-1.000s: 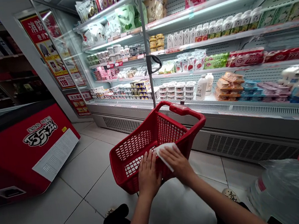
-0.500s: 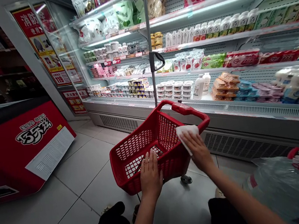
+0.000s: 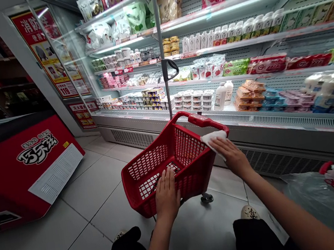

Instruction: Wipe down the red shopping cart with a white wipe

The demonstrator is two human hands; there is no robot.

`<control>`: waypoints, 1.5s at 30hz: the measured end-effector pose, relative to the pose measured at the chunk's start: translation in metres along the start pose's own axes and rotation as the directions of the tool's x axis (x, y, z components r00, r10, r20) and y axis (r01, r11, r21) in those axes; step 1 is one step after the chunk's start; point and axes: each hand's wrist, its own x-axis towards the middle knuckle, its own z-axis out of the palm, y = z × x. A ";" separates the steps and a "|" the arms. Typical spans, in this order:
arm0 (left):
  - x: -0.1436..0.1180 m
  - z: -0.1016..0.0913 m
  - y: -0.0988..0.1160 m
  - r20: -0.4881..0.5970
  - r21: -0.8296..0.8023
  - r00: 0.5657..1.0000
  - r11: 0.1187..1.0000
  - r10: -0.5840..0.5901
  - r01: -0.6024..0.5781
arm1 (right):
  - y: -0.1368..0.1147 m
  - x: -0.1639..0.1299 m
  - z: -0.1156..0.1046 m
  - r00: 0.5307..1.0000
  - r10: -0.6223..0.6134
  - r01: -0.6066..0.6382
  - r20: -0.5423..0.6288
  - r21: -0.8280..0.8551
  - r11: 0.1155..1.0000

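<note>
A red plastic lattice-walled shopping basket (image 3: 167, 170) on small wheels is seen on the pale tiled floor (image 3: 74, 219), just in front of the long refrigerated dairy shelf unit (image 3: 242, 90). The left hand (image 3: 166, 194) is laid flat on the near rim of the basket, fingers together and spread over the edge rather than curled round it. The right hand (image 3: 232, 155) is pressed, fingers extended, onto a small white folded cloth (image 3: 213, 137), which is held against the basket's far-right upper rim, just below the raised red handle bar (image 3: 203, 119). Nothing is clamped in either hand; the cloth is pinned by the palm and fingers only.

The basket is judged to be light and fairly stiff, though the open mesh walls would probably flex a little under pressure. Because a caster (image 3: 206, 197) shows beneath it, it is likely to roll away when pushed, so the near rim is a sensible place for it to be steadied. The solid rim and the handle bar are judged the firmest places to be gripped. The cloth appears soft and limp, and could slip on the smooth plastic unless pressed flat.

To the left of the basket a red chest freezer (image 3: 31, 167) is seen; to its right, at the frame edge, a clear plastic bag (image 3: 327, 198).
</note>
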 end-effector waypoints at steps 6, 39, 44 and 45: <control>0.002 0.004 0.007 -0.023 -0.006 1.000 1.000 -0.017 0.017 | -0.056 -0.004 0.023 1.000 -0.005 0.005 -0.009 0.036 0.999; -0.027 -0.020 -0.047 0.052 0.087 0.998 0.996 -0.029 0.024 | -0.054 -0.001 0.038 0.990 -0.134 0.131 0.039 0.078 0.988; -0.043 -0.024 -0.056 0.061 0.065 0.997 0.997 -0.049 0.045 | -0.066 0.003 0.058 1.000 0.013 -0.013 0.008 0.079 0.997; -0.042 -0.022 -0.052 0.051 0.063 0.997 0.997 -0.050 0.047 | -0.082 0.002 0.064 1.000 0.009 -0.009 0.006 0.095 0.995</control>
